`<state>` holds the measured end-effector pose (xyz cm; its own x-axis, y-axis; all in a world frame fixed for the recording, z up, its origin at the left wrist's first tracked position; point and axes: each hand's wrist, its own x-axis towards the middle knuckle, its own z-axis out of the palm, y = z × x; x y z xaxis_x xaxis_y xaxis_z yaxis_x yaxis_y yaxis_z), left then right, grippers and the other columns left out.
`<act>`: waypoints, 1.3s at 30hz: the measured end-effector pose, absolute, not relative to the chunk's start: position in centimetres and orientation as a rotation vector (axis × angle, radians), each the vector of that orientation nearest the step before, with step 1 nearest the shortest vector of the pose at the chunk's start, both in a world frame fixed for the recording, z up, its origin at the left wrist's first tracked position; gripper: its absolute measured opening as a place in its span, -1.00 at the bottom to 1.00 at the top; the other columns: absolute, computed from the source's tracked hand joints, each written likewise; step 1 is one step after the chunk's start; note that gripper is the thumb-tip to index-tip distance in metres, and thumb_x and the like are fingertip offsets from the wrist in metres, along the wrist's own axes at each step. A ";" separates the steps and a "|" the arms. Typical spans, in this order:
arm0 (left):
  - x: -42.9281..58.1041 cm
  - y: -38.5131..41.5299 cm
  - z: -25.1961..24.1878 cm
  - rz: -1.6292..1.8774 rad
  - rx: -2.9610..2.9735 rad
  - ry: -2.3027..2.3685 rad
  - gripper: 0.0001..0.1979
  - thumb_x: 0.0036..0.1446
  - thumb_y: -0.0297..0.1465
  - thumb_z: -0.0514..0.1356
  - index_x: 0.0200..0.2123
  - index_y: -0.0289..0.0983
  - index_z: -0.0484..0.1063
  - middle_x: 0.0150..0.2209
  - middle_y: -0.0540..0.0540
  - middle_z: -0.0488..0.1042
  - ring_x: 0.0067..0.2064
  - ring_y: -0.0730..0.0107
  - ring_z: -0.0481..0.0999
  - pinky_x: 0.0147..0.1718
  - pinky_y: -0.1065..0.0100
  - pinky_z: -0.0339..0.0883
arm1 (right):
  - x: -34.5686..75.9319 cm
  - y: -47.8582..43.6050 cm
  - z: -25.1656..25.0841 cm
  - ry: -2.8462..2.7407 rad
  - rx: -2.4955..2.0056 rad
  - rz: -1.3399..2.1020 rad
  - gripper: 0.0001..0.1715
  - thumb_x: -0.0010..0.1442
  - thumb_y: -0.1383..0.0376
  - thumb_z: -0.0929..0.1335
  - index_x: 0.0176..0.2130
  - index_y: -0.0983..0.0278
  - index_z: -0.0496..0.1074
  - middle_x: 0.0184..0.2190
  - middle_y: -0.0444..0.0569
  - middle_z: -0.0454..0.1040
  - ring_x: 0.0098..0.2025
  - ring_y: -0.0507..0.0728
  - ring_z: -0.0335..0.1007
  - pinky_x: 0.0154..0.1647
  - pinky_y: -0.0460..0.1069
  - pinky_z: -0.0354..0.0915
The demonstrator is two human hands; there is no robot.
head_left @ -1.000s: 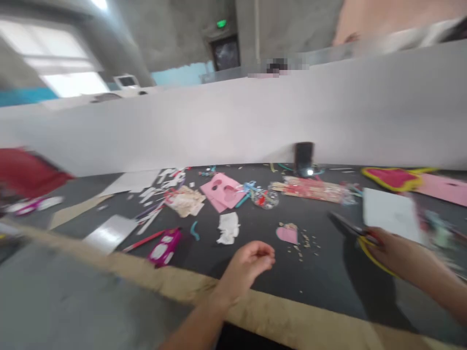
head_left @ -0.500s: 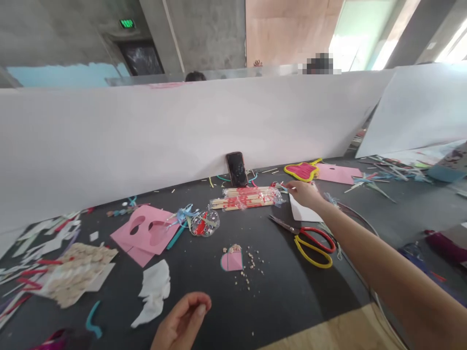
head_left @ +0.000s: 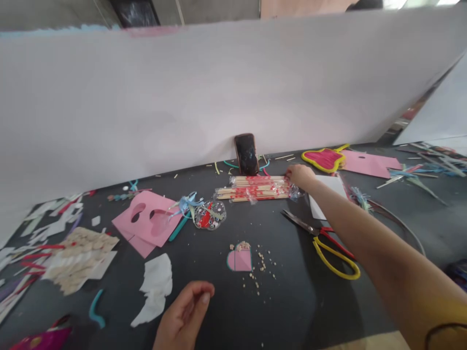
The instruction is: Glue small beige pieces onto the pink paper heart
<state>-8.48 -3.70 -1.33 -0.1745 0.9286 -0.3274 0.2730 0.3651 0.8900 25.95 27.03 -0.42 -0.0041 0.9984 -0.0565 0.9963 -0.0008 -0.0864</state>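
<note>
My right hand (head_left: 301, 176) reaches far forward, fingers bent down at the right end of the plastic-wrapped bundles of wooden sticks (head_left: 255, 188); what its fingertips hold, if anything, is hidden. Near the front edge, my left hand (head_left: 187, 313) hovers with fingers curled and thumb close to the index tip; nothing shows in it. Between the hands lies a small pink heart-shaped piece (head_left: 241, 261) with a dark outline and pale beads along its top edge. Loose beads (head_left: 261, 265) are scattered to its right. Scissors (head_left: 310, 229) with red and yellow handles lie partly under my right forearm.
A phone (head_left: 246, 153) leans against the white partition (head_left: 204, 92). Pink cut-out cards (head_left: 160, 226), a round decorated pouch (head_left: 210, 216), crumpled tissue (head_left: 156, 287) and a teal strip (head_left: 96, 309) lie on the left. A pink-and-yellow shape (head_left: 323, 159) and white card (head_left: 330, 187) lie right.
The camera view has tilted downward. My right hand has moved from beside the white card to the end of the wrapped sticks. My left hand keeps almost the same pose.
</note>
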 end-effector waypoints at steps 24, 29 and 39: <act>-4.4 -3.8 -0.5 0.391 2.237 1.607 -0.73 0.14 -0.36 0.12 -0.06 -0.17 0.42 -0.03 -0.13 0.46 0.03 0.09 0.34 0.01 0.04 0.13 | 26.7 14.2 7.2 -1.825 -1.870 0.373 -0.67 0.23 0.12 0.24 -0.20 0.31 0.40 -0.40 -0.01 0.46 -0.48 0.05 0.34 -0.57 -0.09 0.20; -3.8 -4.5 -1.0 0.327 2.222 1.742 -0.34 -0.08 -0.09 0.30 0.09 -0.21 0.32 0.02 -0.19 0.41 0.06 -0.03 0.29 0.03 -0.04 0.03 | 22.2 7.3 3.9 -2.191 -1.528 0.622 -0.86 0.11 0.33 0.29 -0.38 0.21 0.45 -0.42 -0.14 0.51 -0.39 0.05 0.40 -0.35 -0.09 0.28; -1.8 -4.3 0.0 0.427 2.293 1.665 -0.63 0.10 -0.40 0.16 0.02 -0.12 0.36 0.00 -0.12 0.43 0.05 0.13 0.31 0.00 0.09 0.05 | 21.6 3.4 2.1 -2.350 -1.486 0.615 -0.66 0.17 0.40 0.23 -0.07 0.21 0.40 -0.22 -0.04 0.53 -0.29 0.08 0.47 -0.24 -0.06 0.33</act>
<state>-1.80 -4.27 0.04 0.2939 0.9528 0.0757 0.8715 -0.2997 0.3881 21.62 3.42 2.09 -0.4242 0.9054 0.0187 0.7803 0.3758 -0.4999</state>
